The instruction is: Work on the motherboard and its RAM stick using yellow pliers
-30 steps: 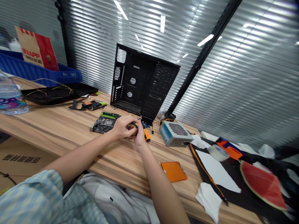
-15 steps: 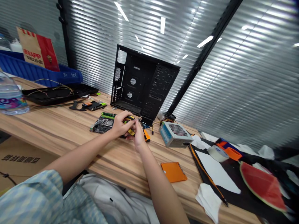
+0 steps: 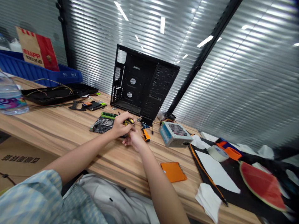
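My left hand (image 3: 120, 125) is shut on a yellow-and-black screwdriver (image 3: 129, 122), whose thin shaft points up and to the left. Just below it, my right hand (image 3: 135, 140) rests with its fingers apart, close to my left hand and holding nothing I can see. A motherboard (image 3: 102, 125) with a green RAM stick (image 3: 108, 115) lies on the wooden table (image 3: 58, 127) left of my hands. An orange-handled screwdriver (image 3: 146, 135) lies to their right. Behind them stands a black computer case panel (image 3: 140, 84).
A power supply unit (image 3: 175, 134) sits to the right, and an orange plate (image 3: 173, 171) lies nearer me. A black mat (image 3: 210, 155) holds tape and a watermelon-like slice. A black tray (image 3: 58, 95), blue crate (image 3: 35, 73) and water bottle (image 3: 10, 95) stand at the left.
My right hand has come away from the screwdriver, moving down and left beneath my left hand. The screwdriver has turned in my left hand, its shaft now pointing up and left.
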{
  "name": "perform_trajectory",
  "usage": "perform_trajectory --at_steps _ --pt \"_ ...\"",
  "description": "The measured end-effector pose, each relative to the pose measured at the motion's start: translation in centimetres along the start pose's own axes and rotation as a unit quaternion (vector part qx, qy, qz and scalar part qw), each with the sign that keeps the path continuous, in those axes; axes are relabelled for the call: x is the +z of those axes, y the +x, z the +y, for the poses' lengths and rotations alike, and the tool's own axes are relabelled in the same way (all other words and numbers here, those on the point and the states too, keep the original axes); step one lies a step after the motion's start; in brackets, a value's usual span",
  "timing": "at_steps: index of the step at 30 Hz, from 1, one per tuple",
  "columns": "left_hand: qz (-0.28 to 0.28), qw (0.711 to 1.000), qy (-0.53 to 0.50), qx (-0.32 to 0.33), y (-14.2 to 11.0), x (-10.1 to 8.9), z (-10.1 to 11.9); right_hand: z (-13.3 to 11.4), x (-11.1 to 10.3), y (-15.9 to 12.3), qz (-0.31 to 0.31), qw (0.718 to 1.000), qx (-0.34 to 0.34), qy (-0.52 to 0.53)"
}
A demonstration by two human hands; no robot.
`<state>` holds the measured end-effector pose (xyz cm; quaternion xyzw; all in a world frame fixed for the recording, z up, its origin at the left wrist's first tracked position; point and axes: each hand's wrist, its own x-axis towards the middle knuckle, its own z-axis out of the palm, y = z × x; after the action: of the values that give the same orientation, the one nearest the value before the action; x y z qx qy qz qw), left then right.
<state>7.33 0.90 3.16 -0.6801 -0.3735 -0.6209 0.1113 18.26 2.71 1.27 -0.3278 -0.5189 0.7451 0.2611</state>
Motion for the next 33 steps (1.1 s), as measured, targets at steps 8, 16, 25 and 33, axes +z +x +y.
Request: perform_trajectory --at_steps 8,16,25,33 --pt "-0.041 0.999 -0.027 0.000 -0.2 0.1 -0.5 -0.2 -0.1 -0.2 -0.007 1.000 0.019 0.023" --pt "-0.076 0.996 -0.032 -0.035 0.3 0.1 -0.8 0.3 0.1 0.8 0.079 0.986 -0.099 0.112" --pt "-0.020 0.984 -0.081 -0.160 0.5 0.8 -0.7 -0.3 -0.7 1.0 0.170 0.943 -0.209 0.195" --pt "-0.045 0.960 -0.121 -0.249 0.3 1.1 -2.2 -0.1 -0.7 1.1 0.174 0.940 -0.249 0.152"
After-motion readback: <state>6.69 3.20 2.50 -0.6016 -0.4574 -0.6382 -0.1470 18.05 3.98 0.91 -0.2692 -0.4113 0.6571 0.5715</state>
